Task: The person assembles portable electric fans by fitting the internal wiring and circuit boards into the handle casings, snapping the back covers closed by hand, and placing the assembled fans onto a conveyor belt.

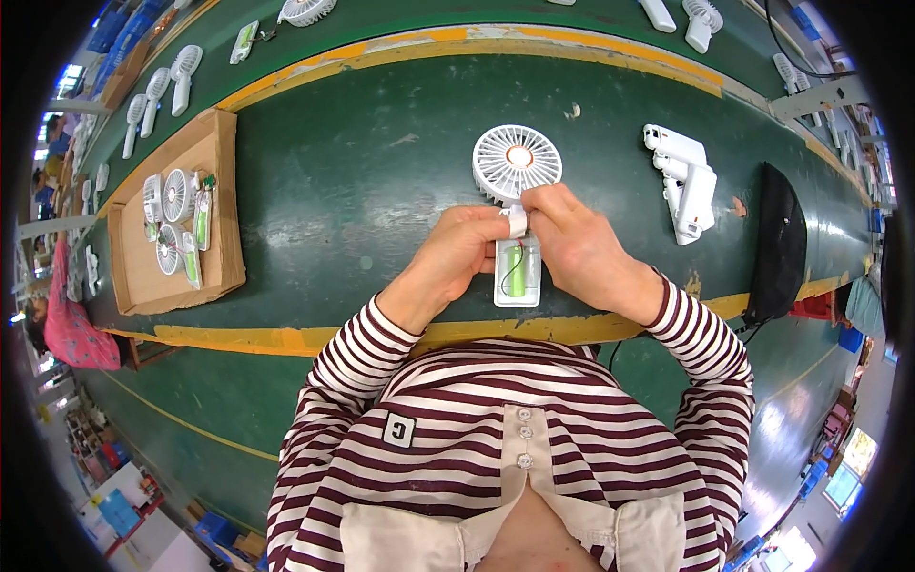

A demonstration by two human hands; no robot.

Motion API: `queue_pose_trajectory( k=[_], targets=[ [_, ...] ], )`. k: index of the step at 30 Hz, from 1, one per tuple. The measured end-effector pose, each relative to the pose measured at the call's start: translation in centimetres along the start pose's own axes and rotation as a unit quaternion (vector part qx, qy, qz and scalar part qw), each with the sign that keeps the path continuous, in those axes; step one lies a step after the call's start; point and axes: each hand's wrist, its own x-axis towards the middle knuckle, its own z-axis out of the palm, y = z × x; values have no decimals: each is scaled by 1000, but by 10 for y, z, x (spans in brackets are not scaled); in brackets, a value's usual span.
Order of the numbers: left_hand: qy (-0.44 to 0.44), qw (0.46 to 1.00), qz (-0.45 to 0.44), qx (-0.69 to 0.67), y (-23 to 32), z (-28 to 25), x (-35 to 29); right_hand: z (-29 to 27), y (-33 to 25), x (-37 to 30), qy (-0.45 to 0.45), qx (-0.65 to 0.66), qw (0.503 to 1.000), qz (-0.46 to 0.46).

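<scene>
A white handheld fan lies on the green workbench in front of me, its round grille pointing away. Its handle is uncovered, showing a green cylindrical battery and a thin dark wire inside. My left hand is closed on the upper handle from the left, thumb against a small white piece near the neck. From the right, my right hand pinches at the neck just below the grille; its fingertips partly hide what they grip.
On the left, a cardboard tray holds several fan parts with green batteries. White handle-shaped parts lie to the right, beside a black pouch. Beyond the yellow bench edge, more white fans lie on a green surface.
</scene>
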Motion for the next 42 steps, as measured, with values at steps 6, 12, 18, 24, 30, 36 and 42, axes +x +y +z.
queue_pose_trajectory(
  k=[6, 12, 18, 24, 30, 36, 42],
  targets=[
    [20, 1000, 7, -13, -6, 1, 1, 6, -1, -3, -17, -22, 1000, -3],
    [27, 999, 7, -23, -9, 3, 2, 12, 1, -8, -6, -35, 999, -11],
    [21, 997, -5, -69, -20, -1, 10, 12, 3, -11, 1, -40, 999, 2],
    [-29, 991, -33, -126, -15, 0, 13, 10, 10, -13, 17, -26, 999, 7],
    [-13, 997, -27, -77, -16, 3, 14, 10, 12, -14, 42, -7, 999, 14],
    [20, 996, 60, -60, -14, 4, 18, 23, 3, -36, 121, -27, 992, -23],
    [37, 993, 87, -65, -12, -3, 17, 37, -11, -50, -17, -37, 998, -40]
  ],
)
